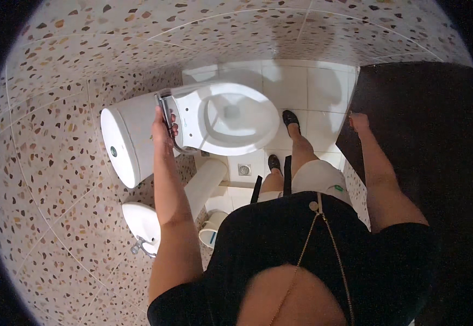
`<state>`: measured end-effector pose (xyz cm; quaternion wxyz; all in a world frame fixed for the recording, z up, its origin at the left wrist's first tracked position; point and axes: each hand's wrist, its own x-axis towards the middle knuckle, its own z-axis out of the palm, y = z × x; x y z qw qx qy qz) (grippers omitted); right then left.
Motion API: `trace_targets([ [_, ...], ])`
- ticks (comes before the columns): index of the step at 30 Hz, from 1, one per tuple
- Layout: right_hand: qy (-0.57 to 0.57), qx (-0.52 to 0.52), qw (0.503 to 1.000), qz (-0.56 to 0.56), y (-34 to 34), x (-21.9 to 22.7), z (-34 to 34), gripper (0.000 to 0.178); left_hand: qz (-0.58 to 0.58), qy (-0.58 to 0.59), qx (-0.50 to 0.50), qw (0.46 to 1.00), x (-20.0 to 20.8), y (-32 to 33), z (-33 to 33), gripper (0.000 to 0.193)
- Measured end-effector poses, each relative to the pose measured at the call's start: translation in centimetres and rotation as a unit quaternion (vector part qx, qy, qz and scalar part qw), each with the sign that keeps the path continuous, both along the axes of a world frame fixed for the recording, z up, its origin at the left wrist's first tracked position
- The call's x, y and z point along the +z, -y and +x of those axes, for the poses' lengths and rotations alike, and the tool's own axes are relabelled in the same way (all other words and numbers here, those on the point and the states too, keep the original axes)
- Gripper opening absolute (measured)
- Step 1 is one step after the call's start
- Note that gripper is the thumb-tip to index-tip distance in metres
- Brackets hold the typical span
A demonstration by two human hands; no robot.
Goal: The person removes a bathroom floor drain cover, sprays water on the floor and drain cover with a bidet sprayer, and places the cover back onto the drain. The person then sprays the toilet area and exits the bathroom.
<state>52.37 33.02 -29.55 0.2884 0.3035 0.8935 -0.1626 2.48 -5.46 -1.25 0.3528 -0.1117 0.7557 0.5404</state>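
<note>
My left hand [164,126] is wrapped round a chrome bidet sprayer [160,100], held beside the toilet tank and over the hinge end of the bowl. A thin hose [179,148] curves down below the hand. The white toilet bowl [272,117] has no seat on it, and its inside looks wet. Out to the right, my right hand [359,121] is closed at the edge of the dark door [410,119]. Whatever its fingers grip is too small to make out.
A white tank [130,141] adjoins the bowl at left. Below it are a small washbasin [138,217] with a tap, a white pedestal [206,185] and a bucket [210,236]. A drain [244,169] is set in the tiled floor, near my feet. Speckled walls surround everything.
</note>
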Motion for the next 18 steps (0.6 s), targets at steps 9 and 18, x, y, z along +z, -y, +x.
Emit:
trace_targets([
  [9,-0.166,-0.599,0.708,-0.335,12.0,10.5,1.6,0.024,-0.042,0.025,-0.005,0.999,0.2,3.6,7.2,0.048],
  [18,-0.216,-0.759,0.567,-0.236,25.0,11.0,26.9,0.015,-0.006,-0.080,-0.128,0.988,2.2,7.6,8.5,0.044],
])
